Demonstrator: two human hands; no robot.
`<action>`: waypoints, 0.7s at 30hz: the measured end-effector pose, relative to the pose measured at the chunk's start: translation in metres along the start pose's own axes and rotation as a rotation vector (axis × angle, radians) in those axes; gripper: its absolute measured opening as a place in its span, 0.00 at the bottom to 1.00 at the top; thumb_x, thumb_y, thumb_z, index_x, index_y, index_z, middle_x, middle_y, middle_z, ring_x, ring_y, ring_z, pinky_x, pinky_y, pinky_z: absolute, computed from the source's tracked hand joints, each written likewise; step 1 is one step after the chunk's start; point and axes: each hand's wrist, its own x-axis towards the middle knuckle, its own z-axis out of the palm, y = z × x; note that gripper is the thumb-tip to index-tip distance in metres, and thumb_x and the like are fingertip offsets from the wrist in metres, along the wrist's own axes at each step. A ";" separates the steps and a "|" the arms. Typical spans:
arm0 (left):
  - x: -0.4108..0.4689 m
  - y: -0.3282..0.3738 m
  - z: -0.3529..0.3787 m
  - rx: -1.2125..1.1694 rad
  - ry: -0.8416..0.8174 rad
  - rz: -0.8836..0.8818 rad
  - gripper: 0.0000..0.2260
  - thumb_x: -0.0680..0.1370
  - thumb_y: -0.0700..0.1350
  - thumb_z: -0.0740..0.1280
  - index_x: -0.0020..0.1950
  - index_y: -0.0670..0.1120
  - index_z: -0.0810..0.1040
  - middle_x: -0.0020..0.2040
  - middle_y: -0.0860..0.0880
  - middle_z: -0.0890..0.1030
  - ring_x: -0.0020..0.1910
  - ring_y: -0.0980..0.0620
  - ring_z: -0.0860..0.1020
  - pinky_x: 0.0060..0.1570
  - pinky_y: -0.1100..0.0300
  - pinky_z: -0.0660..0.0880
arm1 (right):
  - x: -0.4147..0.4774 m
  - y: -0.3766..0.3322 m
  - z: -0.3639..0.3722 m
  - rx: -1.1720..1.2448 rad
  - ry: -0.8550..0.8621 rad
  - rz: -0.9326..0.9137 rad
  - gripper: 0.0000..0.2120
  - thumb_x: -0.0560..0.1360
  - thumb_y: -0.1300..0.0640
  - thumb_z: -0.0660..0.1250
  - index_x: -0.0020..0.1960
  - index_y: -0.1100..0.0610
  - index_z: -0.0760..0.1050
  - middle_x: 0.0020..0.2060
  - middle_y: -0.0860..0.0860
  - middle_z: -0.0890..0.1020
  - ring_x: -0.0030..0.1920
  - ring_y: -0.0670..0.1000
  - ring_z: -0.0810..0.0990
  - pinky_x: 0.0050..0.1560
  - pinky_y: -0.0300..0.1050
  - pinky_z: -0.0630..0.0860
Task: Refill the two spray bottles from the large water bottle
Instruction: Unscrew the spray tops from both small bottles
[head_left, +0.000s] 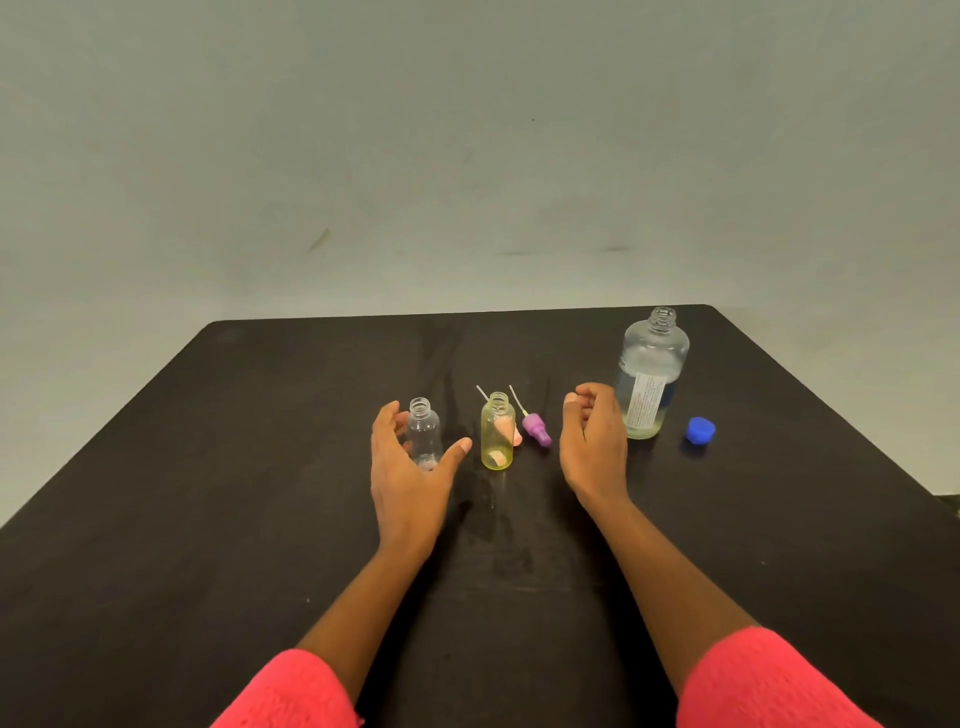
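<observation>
Both small spray bottles stand upright and uncapped near the middle of the dark tabletop (260, 441), mouths open for filling. Clear spray bottle (425, 434): appears empty. Left hand (410, 467) cups around it, fingers behind, thumb in front; grip open, contact uncertain, likely to steady it. Yellow spray bottle (497, 432): just beside, to the right. Pink spray head (515, 434) lies partly hidden behind it; purple spray head (536, 430) lies on its side beside it, dip tubes pointing away.

Right hand (592, 441): fingers loosely curled, grip empty, just left of the large water bottle (649, 374), probably reaching for it. That bottle stands uncapped, partly full; its blue cap (700, 430) rests nearby.

Tabletop matte, with faint streaks near the centre. Plain grey-green wall (467, 156) behind, scuffed.
</observation>
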 end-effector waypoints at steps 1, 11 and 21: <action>0.000 0.000 0.000 -0.004 -0.005 0.007 0.37 0.67 0.48 0.77 0.71 0.49 0.63 0.62 0.55 0.72 0.59 0.56 0.72 0.59 0.61 0.70 | 0.000 0.000 0.000 0.005 0.003 -0.008 0.08 0.80 0.57 0.59 0.57 0.59 0.71 0.47 0.50 0.76 0.49 0.50 0.76 0.48 0.39 0.68; 0.001 -0.007 -0.002 0.015 -0.009 0.061 0.31 0.70 0.42 0.74 0.70 0.48 0.64 0.60 0.53 0.73 0.60 0.56 0.72 0.56 0.70 0.64 | -0.014 -0.013 -0.016 0.078 0.322 -0.270 0.16 0.74 0.62 0.63 0.61 0.63 0.67 0.55 0.55 0.72 0.53 0.54 0.74 0.55 0.40 0.71; 0.003 -0.009 -0.004 -0.035 -0.005 0.008 0.26 0.71 0.41 0.73 0.66 0.48 0.67 0.57 0.55 0.74 0.57 0.57 0.73 0.56 0.67 0.66 | 0.041 -0.016 -0.053 -0.037 0.217 0.065 0.45 0.68 0.51 0.76 0.75 0.61 0.54 0.72 0.57 0.63 0.72 0.56 0.61 0.72 0.50 0.61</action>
